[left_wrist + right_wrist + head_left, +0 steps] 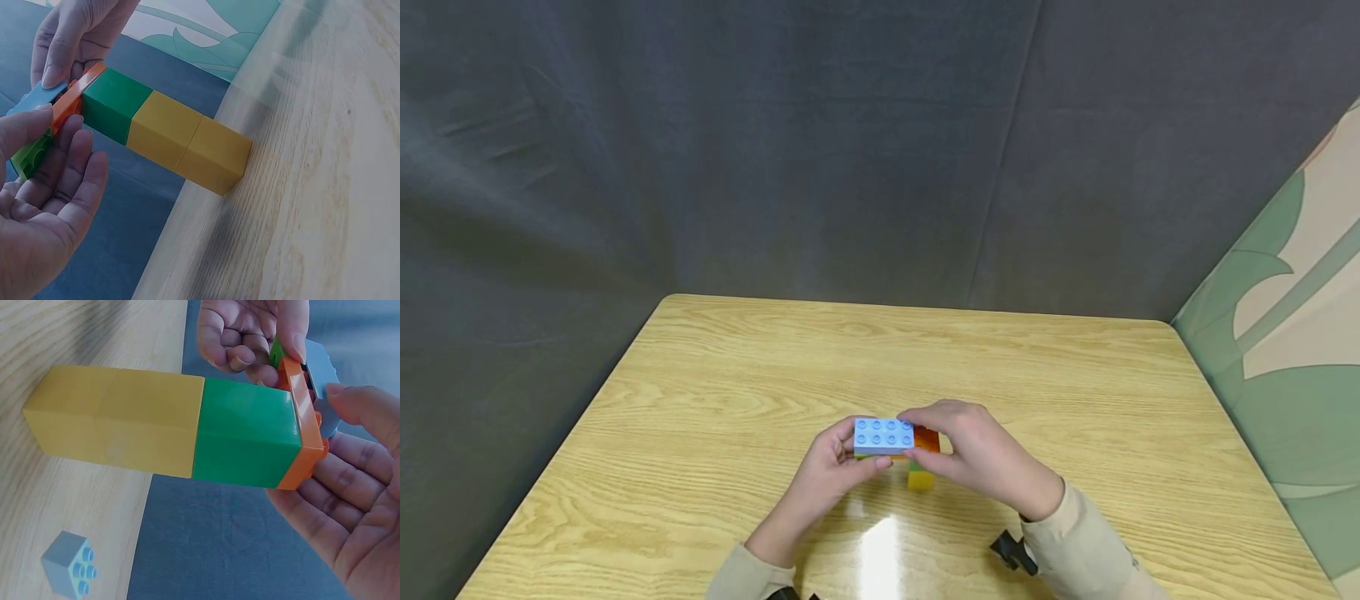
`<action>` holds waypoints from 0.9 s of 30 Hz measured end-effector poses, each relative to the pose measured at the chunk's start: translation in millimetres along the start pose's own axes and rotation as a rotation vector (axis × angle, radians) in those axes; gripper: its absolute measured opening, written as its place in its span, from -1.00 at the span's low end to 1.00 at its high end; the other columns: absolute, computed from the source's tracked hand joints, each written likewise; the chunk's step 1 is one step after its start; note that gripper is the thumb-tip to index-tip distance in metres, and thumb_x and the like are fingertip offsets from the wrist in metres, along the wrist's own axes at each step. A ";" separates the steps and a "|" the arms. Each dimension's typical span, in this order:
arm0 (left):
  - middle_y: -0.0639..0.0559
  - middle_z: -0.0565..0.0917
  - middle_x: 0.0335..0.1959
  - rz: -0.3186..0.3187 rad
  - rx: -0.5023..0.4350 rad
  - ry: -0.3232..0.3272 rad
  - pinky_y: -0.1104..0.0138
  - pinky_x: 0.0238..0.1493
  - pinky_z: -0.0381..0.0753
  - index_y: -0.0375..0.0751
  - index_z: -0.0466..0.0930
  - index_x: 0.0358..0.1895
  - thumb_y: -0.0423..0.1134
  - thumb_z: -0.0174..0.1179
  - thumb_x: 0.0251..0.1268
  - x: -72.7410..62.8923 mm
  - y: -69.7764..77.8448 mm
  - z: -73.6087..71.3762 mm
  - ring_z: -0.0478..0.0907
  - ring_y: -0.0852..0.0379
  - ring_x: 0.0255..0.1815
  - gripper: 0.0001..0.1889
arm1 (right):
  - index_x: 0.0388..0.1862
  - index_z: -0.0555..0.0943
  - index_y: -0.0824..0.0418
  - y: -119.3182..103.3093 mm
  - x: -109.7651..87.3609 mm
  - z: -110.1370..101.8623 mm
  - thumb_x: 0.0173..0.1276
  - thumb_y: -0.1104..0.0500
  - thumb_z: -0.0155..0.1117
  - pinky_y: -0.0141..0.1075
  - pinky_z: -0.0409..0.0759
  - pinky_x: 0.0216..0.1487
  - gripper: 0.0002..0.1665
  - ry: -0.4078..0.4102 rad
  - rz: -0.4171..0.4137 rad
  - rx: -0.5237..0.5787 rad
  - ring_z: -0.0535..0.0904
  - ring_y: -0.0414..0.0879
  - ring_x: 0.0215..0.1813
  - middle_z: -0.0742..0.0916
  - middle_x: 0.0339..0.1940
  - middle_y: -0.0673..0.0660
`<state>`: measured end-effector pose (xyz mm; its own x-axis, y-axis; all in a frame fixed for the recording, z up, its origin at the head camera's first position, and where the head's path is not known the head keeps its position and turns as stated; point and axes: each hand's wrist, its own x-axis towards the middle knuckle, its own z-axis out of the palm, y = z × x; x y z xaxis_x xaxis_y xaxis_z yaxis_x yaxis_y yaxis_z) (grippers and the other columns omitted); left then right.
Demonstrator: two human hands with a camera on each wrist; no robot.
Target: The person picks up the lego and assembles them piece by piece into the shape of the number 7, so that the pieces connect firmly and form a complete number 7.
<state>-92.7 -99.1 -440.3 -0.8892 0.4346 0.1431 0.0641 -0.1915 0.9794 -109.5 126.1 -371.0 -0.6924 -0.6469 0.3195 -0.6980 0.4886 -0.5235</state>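
Pinching light-green brick [30, 155] with left hand [833, 467] and, between both hands over orange brick [305, 419], blue brick [883, 435] with right hand [976, 442], above green block [247, 431] and yellow blocks [147, 422]; probably light, stiff, slightly slippery plastic, best gripped by opposite side walls.

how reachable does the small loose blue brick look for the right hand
Probably yes, once free: the right hand holds the long blue brick, but nothing visible crowds the small blue brick.
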 end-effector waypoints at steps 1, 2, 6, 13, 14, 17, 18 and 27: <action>-0.34 0.60 0.08 -0.001 0.001 0.001 0.25 0.02 0.62 -0.52 0.37 0.19 -0.47 0.24 0.27 0.0 0.2 0.1 0.64 -0.01 0.03 -0.55 | 0.01 0.67 0.20 -0.3 0.2 -0.2 0.22 0.20 0.44 -0.39 0.58 -0.25 -0.64 -0.002 0.003 -0.001 0.55 -0.29 -0.27 0.73 -0.19 -0.05; -0.34 0.60 0.08 -0.002 0.001 0.000 0.25 0.03 0.62 -0.52 0.37 0.19 -0.47 0.24 0.27 0.0 0.4 0.2 0.64 -0.01 0.03 -0.55 | 0.01 0.67 0.20 -0.5 0.4 -0.4 0.22 0.20 0.44 -0.39 0.59 -0.25 -0.64 -0.004 0.007 -0.003 0.55 -0.29 -0.26 0.74 -0.19 -0.05; -0.34 0.60 0.09 -0.004 0.004 -0.002 0.24 0.03 0.62 -0.53 0.37 0.19 -0.47 0.24 0.27 0.0 1.0 0.1 0.64 -0.01 0.04 -0.55 | 0.01 0.68 0.20 -0.9 0.8 -0.8 0.22 0.20 0.45 -0.39 0.59 -0.25 -0.64 -0.008 0.013 -0.004 0.56 -0.29 -0.26 0.74 -0.19 -0.05; -0.32 0.60 0.10 0.012 -0.028 -0.045 0.21 0.07 0.59 -0.55 0.35 0.21 -0.47 0.21 0.30 -0.7 2.9 -2.3 0.63 -0.03 0.06 -0.55 | 0.01 0.68 0.20 -0.3 1.0 -0.6 0.21 0.20 0.45 -0.40 0.58 -0.26 -0.64 -0.008 0.002 -0.010 0.55 -0.30 -0.27 0.73 -0.19 -0.05; -0.32 0.60 0.09 0.015 -0.042 -0.053 0.18 0.08 0.59 -0.56 0.34 0.21 -0.47 0.20 0.31 -1.0 3.3 -2.7 0.62 -0.04 0.06 -0.55 | 0.01 0.68 0.20 -0.2 1.1 -0.6 0.21 0.20 0.45 -0.40 0.58 -0.26 -0.63 -0.007 -0.001 -0.012 0.55 -0.30 -0.27 0.73 -0.20 -0.05; -0.36 0.55 0.13 0.045 -0.078 -0.091 0.07 0.12 0.56 -0.59 0.31 0.23 -0.43 0.07 0.43 -1.6 4.9 -3.7 0.60 -0.05 0.10 -0.59 | 0.01 0.68 0.21 0.2 1.1 -0.5 0.21 0.22 0.44 -0.39 0.59 -0.25 -0.64 0.000 -0.014 -0.019 0.56 -0.29 -0.25 0.73 -0.20 -0.04; -0.40 0.53 0.14 0.060 -0.084 -0.105 0.04 0.13 0.55 -0.61 0.29 0.24 -0.40 0.00 0.48 -1.6 5.7 -3.7 0.59 -0.05 0.11 -0.61 | 0.01 0.68 0.22 0.4 1.2 -0.4 0.21 0.22 0.44 -0.39 0.59 -0.25 -0.64 0.003 -0.019 -0.022 0.56 -0.29 -0.25 0.73 -0.20 -0.03; -0.40 0.61 0.03 0.028 -0.070 -0.067 -0.09 0.03 0.55 -0.64 0.36 0.19 -0.15 -0.31 0.64 1.1 12.1 -1.7 0.68 -0.11 -0.13 -0.48 | 0.01 0.67 0.24 2.9 1.1 1.8 0.21 0.25 0.45 -0.34 0.62 -0.23 -0.64 0.018 -0.047 -0.030 0.60 -0.24 -0.23 0.74 -0.19 0.00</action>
<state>-93.7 -102.5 -428.6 -0.8549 0.4860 0.1816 0.0544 -0.2641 0.9630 -112.0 125.7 -373.6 -0.6618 -0.6592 0.3570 -0.7347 0.4755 -0.4839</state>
